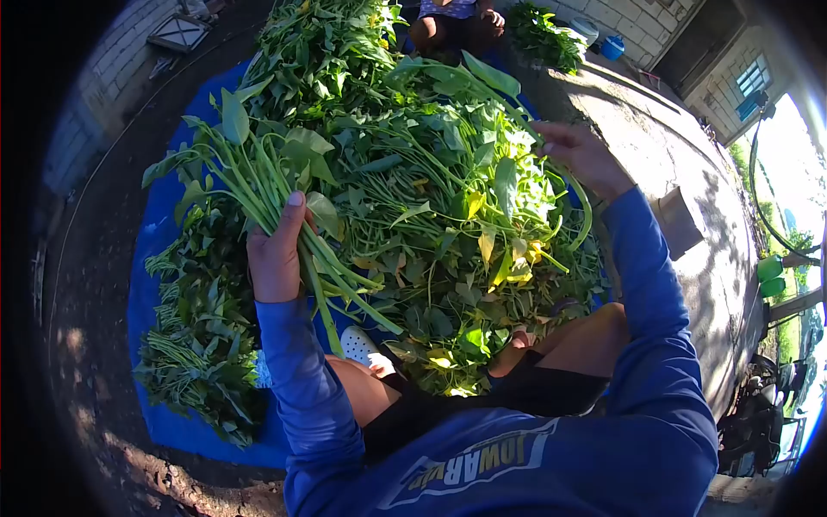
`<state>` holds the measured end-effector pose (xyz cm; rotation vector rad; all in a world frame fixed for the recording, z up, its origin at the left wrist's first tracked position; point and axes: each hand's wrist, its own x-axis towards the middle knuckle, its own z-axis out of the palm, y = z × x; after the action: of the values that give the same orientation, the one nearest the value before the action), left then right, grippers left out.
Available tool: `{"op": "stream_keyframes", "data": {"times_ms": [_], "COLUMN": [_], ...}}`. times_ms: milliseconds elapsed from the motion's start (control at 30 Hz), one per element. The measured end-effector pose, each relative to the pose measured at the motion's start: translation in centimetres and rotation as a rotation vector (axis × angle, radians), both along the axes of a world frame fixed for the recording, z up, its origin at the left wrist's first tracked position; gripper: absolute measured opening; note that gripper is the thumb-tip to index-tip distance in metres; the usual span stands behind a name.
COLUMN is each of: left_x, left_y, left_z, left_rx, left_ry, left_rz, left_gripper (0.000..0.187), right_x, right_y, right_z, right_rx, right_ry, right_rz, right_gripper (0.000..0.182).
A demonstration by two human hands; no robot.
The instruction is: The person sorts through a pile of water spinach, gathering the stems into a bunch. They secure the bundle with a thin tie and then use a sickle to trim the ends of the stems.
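Over the leafy pile (413, 194), I have open air between my left hand (280, 248) and right hand (584, 157). The stem bunch (269, 177) blocks its left, the raised stem (508, 110) its right; my legs (581, 345) hem its near edge. Behind it, in shadow, another person's knee (424, 33) probably narrows passage.

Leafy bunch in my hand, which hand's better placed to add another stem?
Probably your right hand: it pinches a leafy stem apart from the bunch, while your left hand is occupied gripping that bunch.
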<state>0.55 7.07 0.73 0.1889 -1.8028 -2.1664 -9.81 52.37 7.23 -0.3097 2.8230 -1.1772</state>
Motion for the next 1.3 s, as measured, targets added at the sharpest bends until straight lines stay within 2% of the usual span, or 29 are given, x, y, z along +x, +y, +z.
{"op": "stream_keyframes", "data": {"times_ms": [33,100,167,233,367,500,600,667,767,800,833,867,933,967,1000,1067,1100,1167,1200,1300], "left_x": [-0.1,0.0,0.1,0.0,-0.2,-0.1,0.1,0.3,0.6,1.3,1.6,1.7,1.6,1.5,1.3,1.7,1.7,1.9,2.2,2.8], "left_y": [0.5,0.8,1.1,2.5,4.1,5.5,6.5,6.9,8.0,9.4,10.6,11.6,12.2,11.9,11.8,10.9,10.8,11.1,11.8,12.1], "left_z": [0.1,-0.2,-1.2,-1.1,-2.3,-3.3,-3.5,-4.0,-4.8,-4.1,-5.1,-6.7,-7.8,-8.1,-8.1,-6.6,-6.7,-7.0,-6.8,-5.5], "left_rx": [-0.015,-0.034,0.004,0.033,0.049,-0.004,-0.013,-0.026,-0.035,0.043,0.095,0.147,0.238,0.184,0.132,-0.029,-0.025,-0.018,0.015,-0.336], "left_ry": [-0.028,-0.091,-0.098,-0.087,-0.051,-0.048,-0.034,-0.053,-0.094,-0.113,-0.104,-0.101,-0.08,-0.117,-0.148,-0.256,-0.27,-0.304,-0.211,-0.079], "left_rz": [-0.043,-0.099,-0.129,-0.146,-0.23,-0.278,-0.273,-0.29,-0.366,-0.386,-0.381,-0.376,-0.41,-0.426,-0.445,-0.543,-0.605,-0.743,-0.77,-0.911], "left_gripper": [0.036,0.035,0.033,0.035,0.036,0.035,0.041,0.041,0.03,0.025,0.024,0.022,0.016,0.016,0.016,0.018,0.02,0.024,0.028,0.031], "right_x": [1.1,2.6,5.8,8.5,11.1,13.3,14.6,15.3,15.9,16.0,16.4,16.4,16.8,16.7,16.3,15.0,14.3,13.2,13.3,13.3], "right_y": [-0.7,-1.1,-3.0,-4.4,-7.2,-10.0,-11.9,-12.8,-14.2,-14.9,-15.7,-16.6,-16.4,-16.0,-14.4,-12.1,-11.5,-11.5,-11.3,-11.0], "right_z": [-0.6,-3.6,-4.3,-5.4,-9.6,-9.6,-7.8,-7.6,-7.5,-7.9,-8.5,-10.2,-10.7,-10.6,-8.3,-6.5,-5.3,-3.0,-2.8,-2.9], "right_rx": [0.09,-0.224,-0.357,-0.469,-0.633,-0.404,-0.319,-0.354,-0.397,-0.428,-0.46,-0.492,-0.465,-0.45,-0.365,-0.261,-0.224,0.0,0.141,0.561], "right_ry": [-0.17,-0.236,-0.248,-0.226,0.024,0.311,0.365,0.346,0.241,0.19,0.128,0.204,0.09,0.039,-0.135,0.063,0.162,0.485,0.566,0.691], "right_rz": [0.009,-0.052,-0.178,-0.244,-0.292,-0.334,-0.351,-0.313,-0.187,-0.127,-0.067,-0.03,-0.029,-0.027,0.079,0.052,0.021,0.377,0.493,0.725], "right_gripper": [0.045,0.046,0.045,0.044,0.045,0.041,0.04,0.039,0.041,0.041,0.042,0.044,0.047,0.048,0.048,0.052,0.055,0.061,0.065,0.081]}}
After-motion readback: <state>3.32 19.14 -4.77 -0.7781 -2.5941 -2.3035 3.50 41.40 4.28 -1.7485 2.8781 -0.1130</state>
